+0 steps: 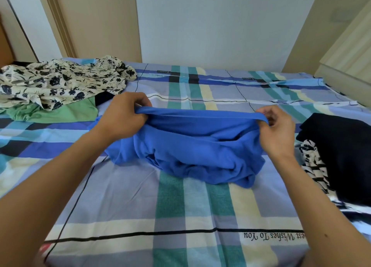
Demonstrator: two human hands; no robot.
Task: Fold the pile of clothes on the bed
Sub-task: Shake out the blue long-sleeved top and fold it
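Observation:
A bright blue garment (192,152) lies crumpled in the middle of the bed. Its upper hem is lifted and stretched taut between both hands. My left hand (123,117) pinches the left end of that hem. My right hand (278,129) pinches the right end. The rest of the blue cloth sags in folds onto the plaid bedsheet (180,212). At the far left sits a pile: a cream garment with dark flowers (60,82) on top of a green garment (54,111).
A black garment (343,154) lies at the right edge of the bed over a black-and-white striped one (315,164). Walls stand behind the bed, a wooden door frame (58,21) at the left, pale furniture (349,63) at the right.

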